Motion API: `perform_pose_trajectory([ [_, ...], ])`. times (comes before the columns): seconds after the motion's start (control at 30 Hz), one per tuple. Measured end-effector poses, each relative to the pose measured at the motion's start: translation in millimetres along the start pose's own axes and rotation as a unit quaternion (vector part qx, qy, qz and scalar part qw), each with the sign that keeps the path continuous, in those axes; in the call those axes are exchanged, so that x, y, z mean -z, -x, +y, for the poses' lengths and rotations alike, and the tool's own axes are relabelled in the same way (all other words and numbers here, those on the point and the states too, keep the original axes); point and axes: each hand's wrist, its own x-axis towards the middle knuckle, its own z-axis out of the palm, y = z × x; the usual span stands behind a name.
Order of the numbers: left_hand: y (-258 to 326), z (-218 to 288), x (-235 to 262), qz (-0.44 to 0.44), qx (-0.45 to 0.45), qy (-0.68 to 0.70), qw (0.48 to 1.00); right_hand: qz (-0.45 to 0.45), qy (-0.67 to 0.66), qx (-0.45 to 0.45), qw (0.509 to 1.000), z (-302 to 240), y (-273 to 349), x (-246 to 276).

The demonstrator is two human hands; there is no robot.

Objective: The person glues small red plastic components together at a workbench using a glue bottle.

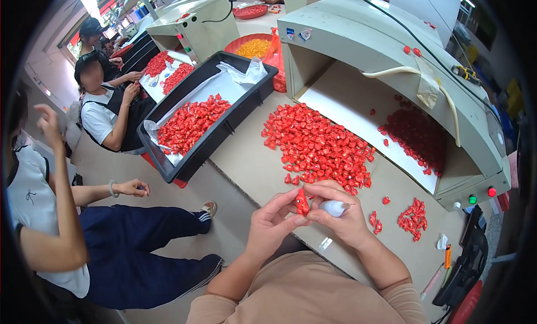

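Note:
Just in front of my body, my left hand [273, 219] pinches a small red figurine [302, 203] with dark dots on it between thumb and fingers. My right hand [348, 222] is closed around a small whitish squeeze bottle [334, 207] with a thin tip pointing right. Its thumb and index finger reach to the figurine's right side, so both hands meet at it. Directly beyond my fingers spreads a big pile of small glossy red pieces [316, 139] on the table [246, 162]. Two smaller groups of red pieces [413, 219] lie to the right of my right hand.
A grey box-shaped machine [358, 36] with an open front holds more red pieces. Left of the pile stands a black tray [224, 136] of red pieces. An orange cutter [447, 257] lies at the right. A person [128, 229] stands close on my left; others sit beyond.

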Motion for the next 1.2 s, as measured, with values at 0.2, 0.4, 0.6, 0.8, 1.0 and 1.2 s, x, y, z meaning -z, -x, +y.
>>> perform_pose_trajectory([
  [0.2,1,-5,-1,0.019,-0.065,-0.136,0.988,-0.018,-0.047,-0.045,0.998,3,1,2],
  [0.4,1,-9,9,0.008,-0.094,-0.233,0.968,-0.029,-0.072,-0.059,0.995,6,1,1],
  [0.6,3,-13,14,0.010,-0.157,-0.302,0.940,-0.041,-0.052,-0.051,0.997,10,1,1],
  [0.8,3,-15,17,0.018,-0.184,-0.339,0.922,-0.031,-0.081,-0.065,0.994,11,3,-2],
  [1.0,5,-15,19,0.018,-0.194,-0.349,0.916,-0.037,-0.079,-0.064,0.994,17,4,-3],
  [1.2,4,-18,23,0.008,-0.201,-0.337,0.920,-0.030,-0.066,-0.059,0.996,21,4,-3],
])
